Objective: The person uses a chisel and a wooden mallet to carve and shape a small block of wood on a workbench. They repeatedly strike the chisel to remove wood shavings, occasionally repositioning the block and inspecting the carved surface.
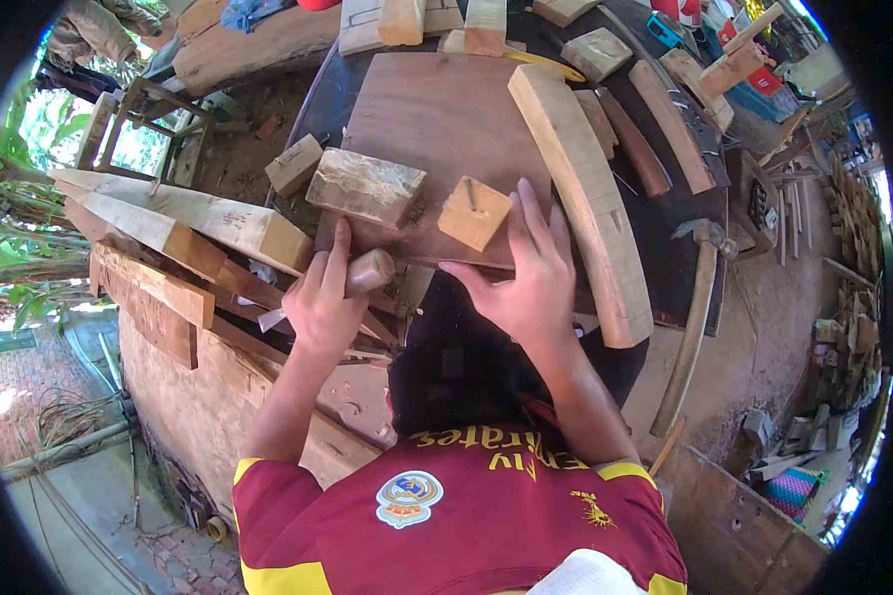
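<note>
My left hand point(322, 305) is wrapped round a chisel point(372, 272); its round wooden handle end sticks out to the right and its pale blade shows at the left. The left index finger reaches forward to a rough wood block point(365, 186) lying on a flat brown board point(446, 119). My right hand point(531, 273) rests at the board's near edge, fingers stretched out and thumb apart, holding nothing that I can see. Just left of its fingers lies a small square wood piece point(474, 213) with a dark nail-like mark on top. What lies under the right palm is hidden.
A long curved timber point(590, 208) stands close right of my right hand. Beyond it are a hammer point(690, 317) and several wood strips point(670, 124). Long pointed timbers point(189, 223) lie at left. A small block point(294, 165) sits near the board's left edge.
</note>
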The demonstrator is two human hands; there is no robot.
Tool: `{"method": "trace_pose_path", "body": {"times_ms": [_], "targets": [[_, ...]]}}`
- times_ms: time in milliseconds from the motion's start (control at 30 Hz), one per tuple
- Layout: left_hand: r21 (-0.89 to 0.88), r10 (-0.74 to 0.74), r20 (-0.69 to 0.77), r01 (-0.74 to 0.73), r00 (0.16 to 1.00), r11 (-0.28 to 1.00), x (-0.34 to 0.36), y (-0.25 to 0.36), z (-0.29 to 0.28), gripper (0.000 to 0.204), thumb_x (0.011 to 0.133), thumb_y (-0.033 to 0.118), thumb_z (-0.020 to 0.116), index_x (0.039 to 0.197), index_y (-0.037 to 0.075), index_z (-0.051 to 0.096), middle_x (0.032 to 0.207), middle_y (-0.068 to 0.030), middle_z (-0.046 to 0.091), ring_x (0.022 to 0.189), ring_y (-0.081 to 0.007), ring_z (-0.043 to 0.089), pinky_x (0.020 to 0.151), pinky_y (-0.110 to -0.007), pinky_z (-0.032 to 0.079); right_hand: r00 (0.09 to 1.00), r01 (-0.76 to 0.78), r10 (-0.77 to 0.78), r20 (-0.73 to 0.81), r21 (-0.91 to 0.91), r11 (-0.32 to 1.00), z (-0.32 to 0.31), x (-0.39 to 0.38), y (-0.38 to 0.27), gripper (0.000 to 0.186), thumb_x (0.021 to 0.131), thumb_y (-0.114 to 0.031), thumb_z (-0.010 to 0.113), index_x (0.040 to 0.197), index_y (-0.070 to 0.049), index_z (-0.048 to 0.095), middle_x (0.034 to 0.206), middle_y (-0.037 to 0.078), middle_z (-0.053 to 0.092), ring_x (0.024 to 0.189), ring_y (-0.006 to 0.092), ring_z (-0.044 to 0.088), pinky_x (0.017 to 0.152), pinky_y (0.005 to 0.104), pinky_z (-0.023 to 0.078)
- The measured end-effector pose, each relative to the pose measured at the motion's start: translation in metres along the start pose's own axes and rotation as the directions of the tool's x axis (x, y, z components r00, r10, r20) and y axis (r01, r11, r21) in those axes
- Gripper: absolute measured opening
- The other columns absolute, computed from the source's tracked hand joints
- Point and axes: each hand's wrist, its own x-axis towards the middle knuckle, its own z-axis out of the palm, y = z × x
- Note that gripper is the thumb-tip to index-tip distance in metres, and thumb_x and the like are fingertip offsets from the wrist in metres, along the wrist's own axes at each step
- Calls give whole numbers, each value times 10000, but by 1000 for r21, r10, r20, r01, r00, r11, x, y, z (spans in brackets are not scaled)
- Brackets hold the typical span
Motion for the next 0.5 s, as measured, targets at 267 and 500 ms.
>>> {"method": "trace_pose_path", "body": {"times_ms": [267,500], "targets": [[0,39,-99,-39,994,999,-6,3,3,709,598,95,717,1290,5,589,729,-60,541,556,-237,572,533,-324,482,997,39,-35,-74,45,998,2,-2,4,753,732,-454,797,1165,122,579,1330,273,525,1158,555,502,969,551,454],[-58,-24,-84,19,996,998,-30,11,-3,557,694,99,721,1230,-20,634,708,-83,584,561,-241,584,521,-319,469,993,45,-33,-111,103,994,-9,-20,-1,660,675,-306,879,1132,94,620,1279,234,587,1164,497,546,944,485,498]]}}
